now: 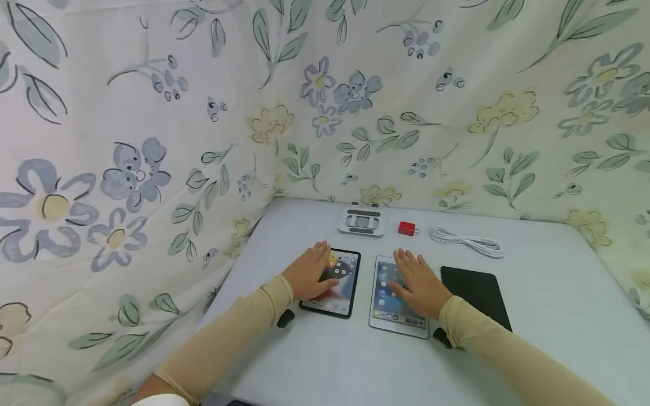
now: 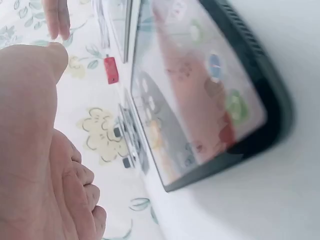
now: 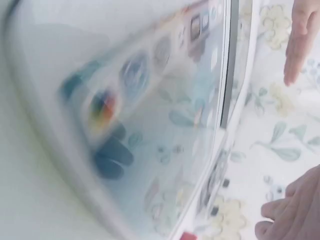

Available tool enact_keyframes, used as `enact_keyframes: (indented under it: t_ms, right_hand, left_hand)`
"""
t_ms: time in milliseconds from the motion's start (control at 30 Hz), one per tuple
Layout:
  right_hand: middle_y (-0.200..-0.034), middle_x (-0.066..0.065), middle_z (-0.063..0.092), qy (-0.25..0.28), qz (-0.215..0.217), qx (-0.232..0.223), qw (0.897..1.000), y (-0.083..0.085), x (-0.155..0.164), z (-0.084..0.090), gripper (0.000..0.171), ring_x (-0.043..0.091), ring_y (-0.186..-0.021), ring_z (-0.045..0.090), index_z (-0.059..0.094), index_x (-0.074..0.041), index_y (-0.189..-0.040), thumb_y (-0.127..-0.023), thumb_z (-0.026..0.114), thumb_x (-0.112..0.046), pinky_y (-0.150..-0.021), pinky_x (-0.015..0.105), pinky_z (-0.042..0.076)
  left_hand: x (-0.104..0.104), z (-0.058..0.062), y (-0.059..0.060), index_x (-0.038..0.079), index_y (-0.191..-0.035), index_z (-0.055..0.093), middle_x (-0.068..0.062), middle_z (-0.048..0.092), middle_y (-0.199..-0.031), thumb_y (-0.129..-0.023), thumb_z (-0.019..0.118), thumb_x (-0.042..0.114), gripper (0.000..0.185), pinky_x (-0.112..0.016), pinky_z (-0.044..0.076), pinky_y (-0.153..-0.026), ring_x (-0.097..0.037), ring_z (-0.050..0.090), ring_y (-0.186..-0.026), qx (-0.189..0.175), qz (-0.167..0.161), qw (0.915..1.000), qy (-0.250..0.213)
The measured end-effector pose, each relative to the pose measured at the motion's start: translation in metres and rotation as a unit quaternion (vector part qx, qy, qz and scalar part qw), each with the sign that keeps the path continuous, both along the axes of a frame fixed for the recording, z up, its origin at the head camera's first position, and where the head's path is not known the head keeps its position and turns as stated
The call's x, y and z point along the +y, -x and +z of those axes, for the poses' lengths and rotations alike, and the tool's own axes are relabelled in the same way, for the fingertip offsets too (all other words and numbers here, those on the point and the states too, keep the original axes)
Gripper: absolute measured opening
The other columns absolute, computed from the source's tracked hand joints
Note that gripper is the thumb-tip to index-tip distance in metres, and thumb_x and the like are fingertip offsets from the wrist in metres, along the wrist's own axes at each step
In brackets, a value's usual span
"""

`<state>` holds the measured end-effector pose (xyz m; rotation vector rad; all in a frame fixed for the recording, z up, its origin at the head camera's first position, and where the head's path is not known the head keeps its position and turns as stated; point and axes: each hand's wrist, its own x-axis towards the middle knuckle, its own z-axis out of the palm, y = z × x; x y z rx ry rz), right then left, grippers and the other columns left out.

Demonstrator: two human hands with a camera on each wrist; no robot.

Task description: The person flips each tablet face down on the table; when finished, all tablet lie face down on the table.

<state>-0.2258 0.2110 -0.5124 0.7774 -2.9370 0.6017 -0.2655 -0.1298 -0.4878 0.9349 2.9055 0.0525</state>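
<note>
Two tablets lie side by side on the pale table (image 1: 548,293), both with lit home screens. My left hand (image 1: 311,270) lies flat, fingers straight, over the black-framed tablet (image 1: 341,287); it holds nothing. My right hand (image 1: 413,279) is spread flat over the white-framed tablet (image 1: 397,316). In the left wrist view my palm (image 2: 35,150) sits apart from the black tablet (image 2: 200,95). The right wrist view shows the white tablet (image 3: 150,115) close up and blurred. Whether either hand touches its screen I cannot tell.
A dark flat cover (image 1: 474,293) lies just right of the white tablet. Behind the tablets stand a folded silver stand (image 1: 361,221), a small red charger plug (image 1: 407,228) and a coiled white cable (image 1: 467,241). Flowered cloth (image 1: 152,169) walls the table at the left and back.
</note>
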Motion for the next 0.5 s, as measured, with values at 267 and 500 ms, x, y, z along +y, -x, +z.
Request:
enact_keyframes:
  t_ms: [267,500]
  right_hand:
    - [-0.172,0.025,0.023,0.003,0.022,-0.026,0.999,0.001,-0.035,-0.001,0.081,0.047,-0.159,0.018,0.025,0.007,-0.166,-0.110,0.056,-0.044,-0.127,0.064,0.006]
    - [-0.172,0.026,0.023,-0.003,0.035,-0.042,0.999,0.002,-0.060,-0.001,0.080,0.046,-0.159,0.018,0.024,0.007,-0.166,-0.112,0.052,-0.045,-0.128,0.062,0.008]
  left_hand:
    - [-0.016,-0.009,-0.005,-0.005,-0.167,0.023,-0.023,0.020,-0.174,-0.108,0.044,0.064,0.093,-0.043,0.017,-0.129,-0.034,0.019,-0.161,-0.029,0.025,0.9992,0.015]
    - [-0.031,-0.015,-0.010,-0.005,-0.167,0.024,-0.023,0.022,-0.173,-0.108,0.044,0.062,0.092,-0.042,0.020,-0.129,-0.034,0.020,-0.161,-0.037,0.033,0.9984,0.026]
